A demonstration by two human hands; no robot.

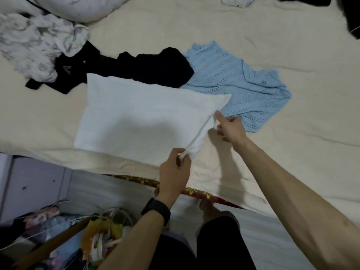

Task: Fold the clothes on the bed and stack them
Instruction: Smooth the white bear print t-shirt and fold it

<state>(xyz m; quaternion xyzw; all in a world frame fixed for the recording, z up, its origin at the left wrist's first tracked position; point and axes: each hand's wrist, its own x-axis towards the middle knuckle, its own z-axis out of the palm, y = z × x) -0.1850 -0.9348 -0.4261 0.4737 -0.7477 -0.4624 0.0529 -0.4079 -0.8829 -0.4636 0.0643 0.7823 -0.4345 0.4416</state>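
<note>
A white garment point(140, 117) lies spread flat on the cream bed sheet point(292, 162), near the bed's front edge. My left hand point(175, 168) pinches its near right corner, lifted slightly off the sheet. My right hand point(230, 128) holds the same right edge a little farther up, index finger extended along the fabric. Behind the white garment lie a black garment point(136, 69) and a light blue knitted top point(243, 84), both unfolded. A grey-and-white patterned garment point(35, 45) is bunched at the far left.
A grey pillow or duvet point(81, 6) sits at the top left, dark fabric point(350, 14) at the top right. Below the bed edge point(194, 191) are the floor and a cluttered pile of cables and bags point(78, 234).
</note>
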